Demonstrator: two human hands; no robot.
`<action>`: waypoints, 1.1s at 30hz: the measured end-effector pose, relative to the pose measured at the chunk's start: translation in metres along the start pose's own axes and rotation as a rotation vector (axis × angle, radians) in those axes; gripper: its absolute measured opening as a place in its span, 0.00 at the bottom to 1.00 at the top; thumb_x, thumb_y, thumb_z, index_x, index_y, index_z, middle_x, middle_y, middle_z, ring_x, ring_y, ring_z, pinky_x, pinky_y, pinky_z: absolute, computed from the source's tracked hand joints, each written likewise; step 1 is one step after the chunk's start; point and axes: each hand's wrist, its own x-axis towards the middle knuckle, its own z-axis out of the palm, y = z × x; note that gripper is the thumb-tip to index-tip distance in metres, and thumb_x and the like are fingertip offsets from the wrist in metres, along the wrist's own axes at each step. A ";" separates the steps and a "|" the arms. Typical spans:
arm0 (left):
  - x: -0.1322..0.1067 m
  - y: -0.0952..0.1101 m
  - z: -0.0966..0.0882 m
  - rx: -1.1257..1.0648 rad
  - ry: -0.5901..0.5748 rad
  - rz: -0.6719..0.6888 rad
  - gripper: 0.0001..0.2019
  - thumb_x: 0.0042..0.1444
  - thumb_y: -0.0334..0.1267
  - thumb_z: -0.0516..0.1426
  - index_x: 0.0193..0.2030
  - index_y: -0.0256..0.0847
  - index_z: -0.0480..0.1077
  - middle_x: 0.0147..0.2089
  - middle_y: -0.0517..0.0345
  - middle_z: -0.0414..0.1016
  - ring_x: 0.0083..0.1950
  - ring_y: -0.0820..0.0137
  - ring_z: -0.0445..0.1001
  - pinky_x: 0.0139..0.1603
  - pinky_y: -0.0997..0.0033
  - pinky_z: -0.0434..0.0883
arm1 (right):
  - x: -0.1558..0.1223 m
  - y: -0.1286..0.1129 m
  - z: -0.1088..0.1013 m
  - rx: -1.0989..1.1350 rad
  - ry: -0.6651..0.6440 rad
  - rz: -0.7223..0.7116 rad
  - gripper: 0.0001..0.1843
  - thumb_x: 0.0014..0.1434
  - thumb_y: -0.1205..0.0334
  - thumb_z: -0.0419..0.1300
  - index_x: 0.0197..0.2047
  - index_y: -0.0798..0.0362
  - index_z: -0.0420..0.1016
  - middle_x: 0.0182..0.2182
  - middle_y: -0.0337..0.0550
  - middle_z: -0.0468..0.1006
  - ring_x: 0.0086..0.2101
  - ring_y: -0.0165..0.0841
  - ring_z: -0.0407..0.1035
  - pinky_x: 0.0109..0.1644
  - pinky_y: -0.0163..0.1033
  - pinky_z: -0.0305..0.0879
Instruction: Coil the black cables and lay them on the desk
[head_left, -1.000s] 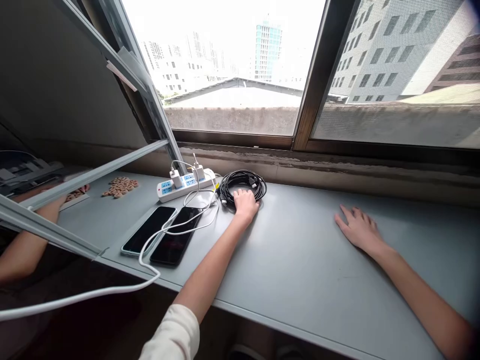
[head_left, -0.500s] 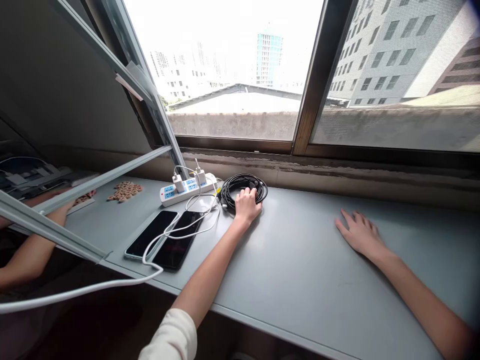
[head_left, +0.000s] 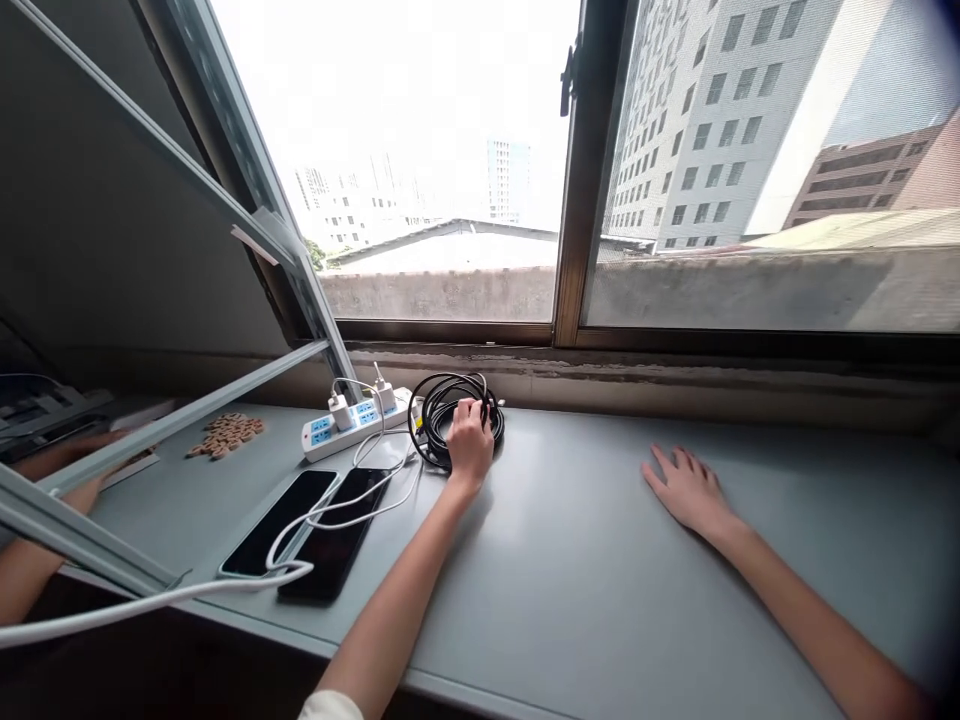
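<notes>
A coil of black cable (head_left: 435,410) sits on the grey tabletop (head_left: 555,560) beneath the window. My left hand (head_left: 470,440) has its fingers curled around the coil's right side, and some loops stand up a little from the rest. The fingertips are partly hidden among the loops. Well to the right, my right hand (head_left: 686,490) rests palm down on the tabletop, fingers spread and nothing in them. Just left of the coil is a white power strip (head_left: 360,425) with two white chargers plugged in.
Two dark-screened phones (head_left: 281,525) lie under tangled white charging cables (head_left: 352,520) left of my arm. A metal frame (head_left: 195,405) crosses the left side. Beyond it are small wooden pieces (head_left: 226,435) and another person's arm (head_left: 30,575).
The view has tilted up and shifted right. In my left hand, the black cable's loops have lifted and spread somewhat. My right hand stays flat on the table.
</notes>
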 end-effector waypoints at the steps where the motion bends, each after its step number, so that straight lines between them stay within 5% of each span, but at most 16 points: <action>1: 0.000 0.001 -0.001 -0.023 0.020 -0.022 0.15 0.64 0.41 0.41 0.45 0.40 0.66 0.49 0.49 0.68 0.48 0.63 0.69 0.41 0.69 0.65 | 0.000 0.000 0.000 0.000 0.003 0.000 0.32 0.63 0.52 0.36 0.64 0.58 0.56 0.60 0.58 0.56 0.61 0.46 0.47 0.60 0.49 0.49; 7: 0.013 0.000 -0.014 -0.203 0.124 -0.211 0.21 0.64 0.46 0.33 0.45 0.40 0.62 0.42 0.49 0.73 0.29 0.69 0.73 0.30 0.70 0.66 | 0.003 -0.002 0.005 0.022 0.027 -0.005 0.32 0.62 0.52 0.38 0.63 0.59 0.58 0.60 0.58 0.58 0.60 0.47 0.48 0.60 0.49 0.49; 11: 0.033 -0.007 -0.031 -0.312 0.051 -0.235 0.28 0.62 0.52 0.30 0.50 0.37 0.60 0.32 0.53 0.75 0.20 0.73 0.70 0.24 0.72 0.66 | 0.006 -0.004 0.005 0.044 0.031 0.002 0.32 0.61 0.52 0.39 0.63 0.58 0.58 0.59 0.57 0.59 0.60 0.47 0.49 0.60 0.50 0.49; 14: 0.039 -0.010 -0.036 -0.313 -0.113 -0.167 0.27 0.58 0.58 0.41 0.45 0.36 0.66 0.27 0.54 0.75 0.25 0.69 0.74 0.26 0.72 0.67 | 0.006 -0.005 0.003 0.058 0.027 0.005 0.31 0.61 0.53 0.40 0.63 0.59 0.59 0.59 0.57 0.59 0.60 0.47 0.49 0.60 0.50 0.48; 19: 0.029 -0.001 -0.030 -0.159 -0.213 -0.042 0.27 0.45 0.56 0.58 0.46 0.37 0.69 0.45 0.46 0.75 0.50 0.59 0.71 0.47 0.67 0.65 | 0.003 -0.006 0.000 0.069 0.017 0.006 0.31 0.62 0.53 0.39 0.64 0.59 0.57 0.60 0.57 0.57 0.61 0.47 0.47 0.61 0.49 0.47; 26: 0.053 0.024 -0.058 0.047 -0.118 -0.098 0.29 0.56 0.60 0.43 0.22 0.42 0.72 0.34 0.48 0.76 0.44 0.56 0.73 0.47 0.63 0.63 | 0.005 -0.005 0.003 0.081 0.028 0.005 0.31 0.62 0.52 0.39 0.64 0.58 0.57 0.60 0.57 0.58 0.60 0.47 0.48 0.61 0.50 0.47; 33: 0.085 0.013 -0.081 0.095 -0.052 -0.294 0.21 0.55 0.54 0.49 0.28 0.42 0.75 0.34 0.47 0.77 0.42 0.55 0.73 0.40 0.63 0.65 | 0.004 -0.006 0.002 0.057 0.014 0.011 0.31 0.62 0.53 0.40 0.64 0.59 0.57 0.61 0.58 0.56 0.61 0.46 0.48 0.61 0.49 0.47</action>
